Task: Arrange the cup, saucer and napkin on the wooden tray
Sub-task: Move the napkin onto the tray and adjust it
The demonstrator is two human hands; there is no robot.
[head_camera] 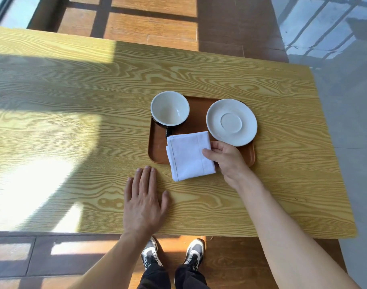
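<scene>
A wooden tray (pixel 155 147), brown with rounded corners, lies on the worktop (pixel 74 101), nearer to its right edge than to its left and about midway between the far and near edges. The cup (pixel 169 108) stands upright in the far left corner of the tray; it is white inside and dark outside, and its rim reaches over the far and left edges of the tray. Its dark handle points toward the near edge and touches the napkin (pixel 189 155). The white saucer (pixel 231 122) lies in the far right part of the tray, and its rim passes a little over the tray's right edge.

The folded white napkin lies at the near side of the tray, between the cup and the saucer, slightly turned. Its near part hangs over the tray's near edge onto the worktop.

The right hand (pixel 228 159) has its grip closed on the right edge of the napkin, thumb on top and the other fingers beside and under the cloth. The left hand (pixel 145 199) lies flat and spread on the worktop, palm down, holding nothing, just beside the near left corner of the tray and close to the near edge of the worktop.
</scene>
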